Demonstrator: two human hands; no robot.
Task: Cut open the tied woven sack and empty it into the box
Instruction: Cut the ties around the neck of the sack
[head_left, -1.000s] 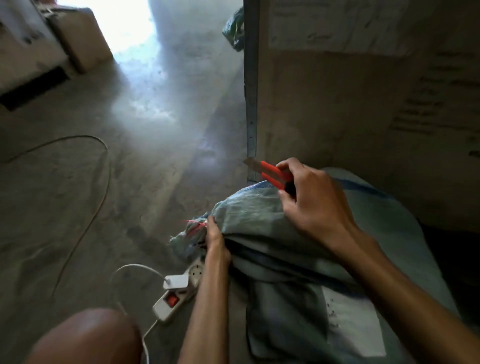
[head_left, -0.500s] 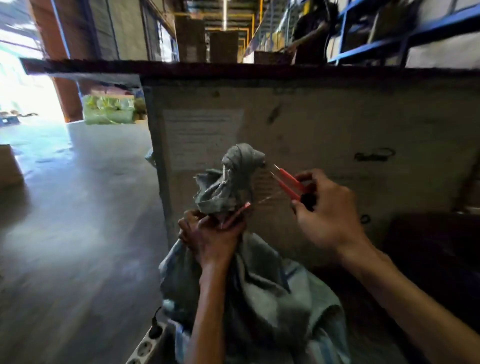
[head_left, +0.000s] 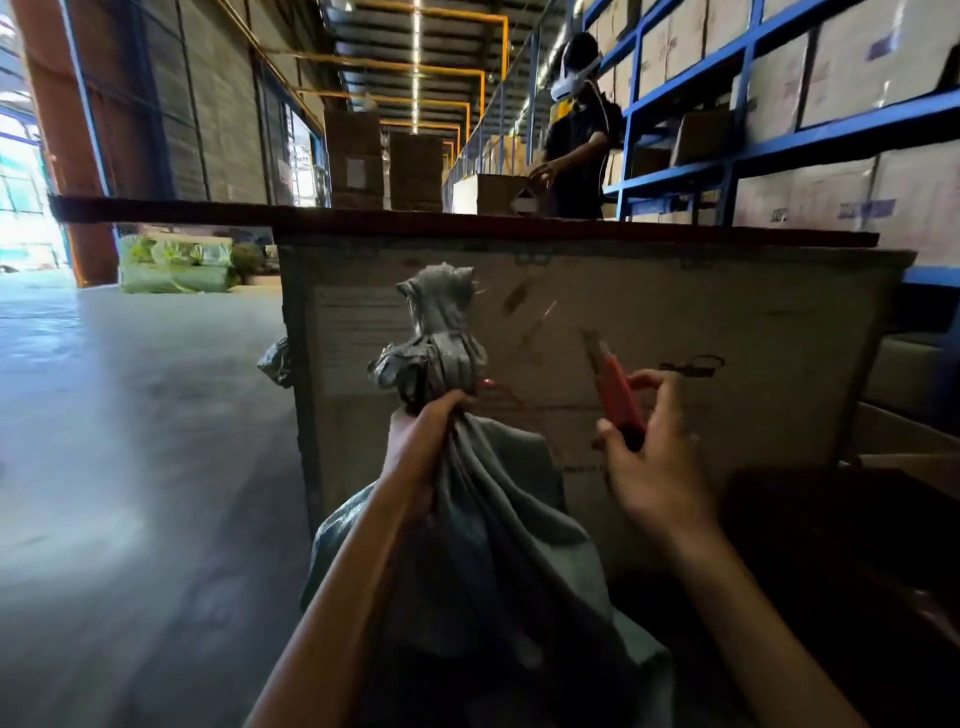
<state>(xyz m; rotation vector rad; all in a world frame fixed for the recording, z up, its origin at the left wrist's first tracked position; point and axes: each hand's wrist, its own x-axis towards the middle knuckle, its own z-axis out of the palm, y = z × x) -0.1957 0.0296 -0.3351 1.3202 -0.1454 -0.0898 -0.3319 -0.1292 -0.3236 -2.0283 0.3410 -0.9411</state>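
Two bare hands are at work on one sack (head_left: 483, 551), which stands upright against the near wall of a large cardboard box (head_left: 701, 332). Sack material is grey-green woven cloth, creased in long folds running down from a gathered neck; darker bluish bands show lower on the body. Left hand (head_left: 421, 447) is clenched around the neck, fingers wrapped fully round the bunched cloth. Directly above those fingers the neck remains cinched, and the loose top flares up above them into a crumpled tuft. A thin red tie (head_left: 491, 385) shows just beside the left fingertips, on the side toward the other hand; whether it is cut cannot be told.

Right hand (head_left: 654, 467) is raised beside the neck, apart from the sack. Its thumb and fingers pinch a red-handled cutter (head_left: 615, 395), with the remaining fingers curled loosely behind. Blade end points up and away from the fingertips, tilted toward the sack top; it is blurred and its edge cannot be made out.

Box wall rises beyond both hands, its dark rim well above the fingertips. Another person (head_left: 576, 135) stands past the box, beside blue shelving (head_left: 737, 156).
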